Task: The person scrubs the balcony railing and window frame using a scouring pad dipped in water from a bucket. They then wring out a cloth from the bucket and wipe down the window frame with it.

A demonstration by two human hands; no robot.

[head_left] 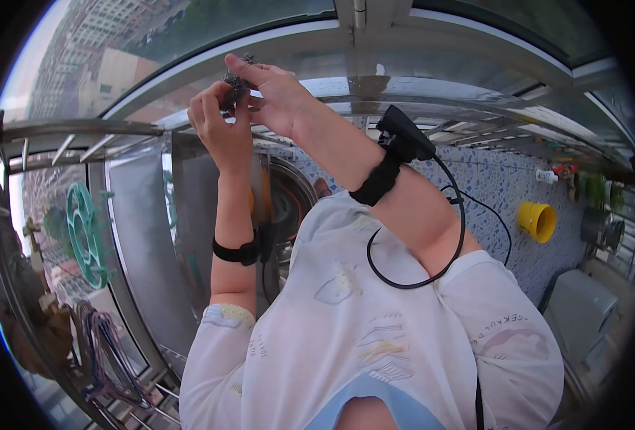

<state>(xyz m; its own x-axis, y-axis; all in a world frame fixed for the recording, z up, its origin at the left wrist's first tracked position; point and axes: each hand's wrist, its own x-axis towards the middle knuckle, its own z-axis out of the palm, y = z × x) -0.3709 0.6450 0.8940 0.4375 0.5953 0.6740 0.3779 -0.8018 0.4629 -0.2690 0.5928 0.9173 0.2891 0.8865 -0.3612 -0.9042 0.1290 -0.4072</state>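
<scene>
Raised in front of the window, my two hands meet around a dark grey, curly wad that looks like a steel wool scourer point(234, 87). My left hand point(218, 118) has its thumb and fingers closed on the lower part of the wad. From the right comes my right hand point(274, 92), its thumb and fingers pressed on the upper part. A small tuft shows just above the right thumb. Fingers hide part of the wad. Each forearm wears a black strap, and the right one carries a black device point(405, 134) with a cable.
A window frame point(274, 44) runs across the top. At left are a metal rail point(81, 129), a green round drying rack point(86, 235) and several hangers point(109, 351). A round metal opening point(304, 188) lies below my hands. A yellow bucket point(536, 221) stands on the blue patterned floor point(486, 208).
</scene>
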